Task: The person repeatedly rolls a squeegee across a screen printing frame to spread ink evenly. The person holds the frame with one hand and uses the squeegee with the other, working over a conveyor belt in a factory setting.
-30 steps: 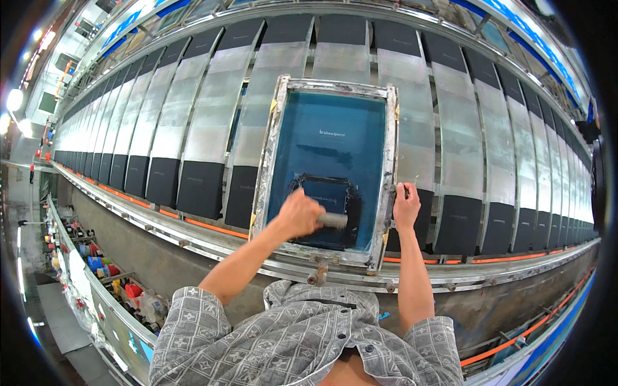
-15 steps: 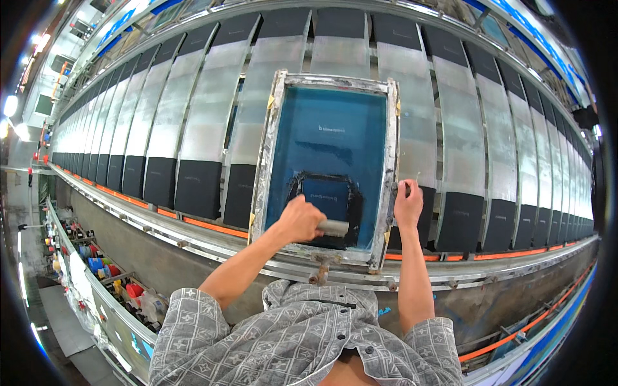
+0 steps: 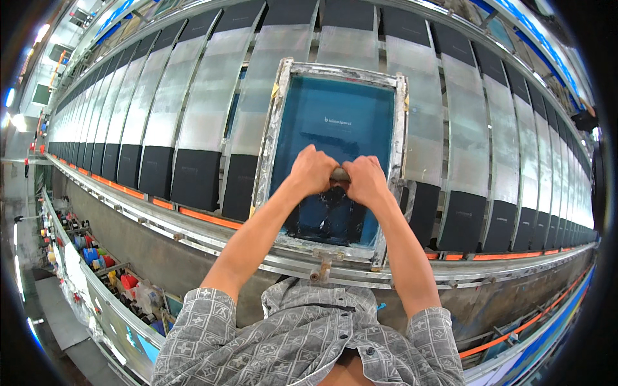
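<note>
A screen-printing frame (image 3: 400,128) with pale, ink-stained bars and blue mesh (image 3: 335,96) lies in front of me across the long row of boards. Near the middle of the mesh, a squeegee (image 3: 339,174) with a greyish handle is gripped from both ends. My left hand (image 3: 311,171) is closed around its left part and my right hand (image 3: 365,179) around its right part. Only a short stretch of handle shows between them; the blade is mostly hidden. Dark wet ink (image 3: 328,228) covers the mesh on the near side of my hands.
Long pale boards (image 3: 257,77) run left and right, with black fabric pieces (image 3: 205,177) on their ends. A metal rail (image 3: 219,235) and an orange strip (image 3: 209,219) pass along the near side. At lower left, a shelf holds several bottles and a red container (image 3: 129,282).
My right hand has come from beside the frame's right bar onto the squeegee. My left hand and the squeegee have moved away from me, up the mesh. The squeegee is now held two-handed.
</note>
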A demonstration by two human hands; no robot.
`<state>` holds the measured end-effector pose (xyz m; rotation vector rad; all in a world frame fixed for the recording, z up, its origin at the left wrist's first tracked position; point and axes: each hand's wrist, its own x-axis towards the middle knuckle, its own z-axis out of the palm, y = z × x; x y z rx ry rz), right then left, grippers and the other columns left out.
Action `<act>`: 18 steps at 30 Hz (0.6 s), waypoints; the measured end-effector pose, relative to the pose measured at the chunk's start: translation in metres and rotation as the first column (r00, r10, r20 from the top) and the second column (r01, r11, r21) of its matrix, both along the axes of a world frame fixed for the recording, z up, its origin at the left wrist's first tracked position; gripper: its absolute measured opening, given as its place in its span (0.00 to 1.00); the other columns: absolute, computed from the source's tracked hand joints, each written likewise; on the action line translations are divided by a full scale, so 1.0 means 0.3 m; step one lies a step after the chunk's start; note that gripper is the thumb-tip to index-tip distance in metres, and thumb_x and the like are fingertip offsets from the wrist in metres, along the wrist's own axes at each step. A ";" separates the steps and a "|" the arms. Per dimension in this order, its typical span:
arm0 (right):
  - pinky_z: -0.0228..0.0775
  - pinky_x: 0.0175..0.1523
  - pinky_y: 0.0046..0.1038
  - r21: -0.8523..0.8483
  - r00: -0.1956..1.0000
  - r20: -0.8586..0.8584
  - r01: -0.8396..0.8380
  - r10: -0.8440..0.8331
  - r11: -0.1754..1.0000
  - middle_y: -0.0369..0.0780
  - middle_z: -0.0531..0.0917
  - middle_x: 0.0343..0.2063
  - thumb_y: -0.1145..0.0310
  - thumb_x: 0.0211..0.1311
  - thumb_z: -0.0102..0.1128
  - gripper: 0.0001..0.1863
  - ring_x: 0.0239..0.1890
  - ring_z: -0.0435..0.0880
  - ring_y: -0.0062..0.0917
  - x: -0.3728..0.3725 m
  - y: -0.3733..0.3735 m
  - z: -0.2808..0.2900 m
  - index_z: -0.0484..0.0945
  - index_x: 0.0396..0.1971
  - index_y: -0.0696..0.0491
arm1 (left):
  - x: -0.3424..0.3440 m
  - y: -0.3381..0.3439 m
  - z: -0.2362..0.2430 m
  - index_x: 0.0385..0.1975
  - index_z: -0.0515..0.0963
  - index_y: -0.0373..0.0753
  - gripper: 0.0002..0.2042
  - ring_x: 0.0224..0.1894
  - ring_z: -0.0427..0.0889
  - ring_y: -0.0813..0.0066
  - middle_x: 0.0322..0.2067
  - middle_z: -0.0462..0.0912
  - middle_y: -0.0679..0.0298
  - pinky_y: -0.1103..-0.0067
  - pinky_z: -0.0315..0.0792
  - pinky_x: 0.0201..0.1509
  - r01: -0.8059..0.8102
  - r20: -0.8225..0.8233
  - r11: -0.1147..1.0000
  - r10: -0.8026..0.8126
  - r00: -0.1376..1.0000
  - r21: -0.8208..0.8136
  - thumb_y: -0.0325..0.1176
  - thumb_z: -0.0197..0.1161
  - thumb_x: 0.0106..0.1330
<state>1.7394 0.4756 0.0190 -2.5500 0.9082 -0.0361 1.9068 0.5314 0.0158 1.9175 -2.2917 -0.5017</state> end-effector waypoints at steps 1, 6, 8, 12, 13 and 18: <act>0.66 0.48 0.37 -0.018 0.999 -0.035 -0.019 0.018 1.000 0.44 0.81 0.25 0.64 0.45 0.68 0.09 0.38 0.80 0.38 -0.012 0.048 0.008 0.80 0.27 0.51 | -0.014 0.053 -0.015 0.20 0.82 0.48 0.07 0.29 0.81 0.59 0.19 0.81 0.62 0.68 0.70 0.41 0.000 0.000 1.000 0.000 1.000 -0.018 0.41 0.71 0.46; 0.68 0.51 0.39 0.240 0.988 0.155 -0.052 0.015 0.969 0.45 0.83 0.31 0.60 0.48 0.69 0.13 0.41 0.80 0.40 -0.128 0.288 0.005 0.81 0.28 0.53 | -0.085 0.302 0.016 0.20 0.82 0.47 0.07 0.32 0.82 0.61 0.23 0.83 0.62 0.67 0.69 0.44 0.083 -0.009 0.990 -0.082 0.997 0.116 0.41 0.70 0.46; 0.68 0.53 0.39 0.571 0.944 0.277 -0.012 -0.179 0.821 0.45 0.84 0.36 0.58 0.49 0.70 0.15 0.45 0.80 0.41 -0.179 0.239 0.053 0.83 0.30 0.53 | -0.074 0.277 0.024 0.21 0.82 0.48 0.08 0.33 0.82 0.61 0.23 0.83 0.62 0.67 0.69 0.44 0.101 -0.018 0.972 -0.100 0.995 0.212 0.42 0.70 0.46; 0.70 0.49 0.39 -0.098 0.601 0.534 0.743 -0.595 0.662 0.44 0.84 0.35 0.58 0.60 0.63 0.15 0.40 0.81 0.39 -0.332 0.044 -0.095 0.81 0.38 0.54 | 0.006 0.080 0.096 0.24 0.83 0.47 0.09 0.34 0.82 0.60 0.25 0.83 0.60 0.67 0.69 0.46 0.025 0.033 0.994 -0.029 0.999 0.105 0.43 0.71 0.49; 0.70 0.47 0.39 0.080 0.513 0.469 0.786 -0.719 0.613 0.45 0.84 0.33 0.58 0.61 0.62 0.15 0.38 0.81 0.38 -0.355 0.021 -0.132 0.81 0.37 0.55 | 0.016 0.036 0.098 0.24 0.83 0.47 0.09 0.34 0.82 0.59 0.26 0.83 0.60 0.67 0.70 0.46 0.026 0.060 0.997 -0.031 0.998 0.075 0.43 0.71 0.50; 0.69 0.35 0.32 0.474 0.310 0.281 0.778 -0.908 0.412 0.41 0.81 0.24 0.59 0.64 0.59 0.15 0.26 0.80 0.28 -0.382 0.010 -0.274 0.79 0.34 0.58 | -0.031 0.131 -0.024 0.36 0.84 0.48 0.10 0.37 0.80 0.63 0.33 0.84 0.65 0.68 0.70 0.43 -0.038 -0.002 0.990 0.038 0.999 -0.134 0.33 0.65 0.53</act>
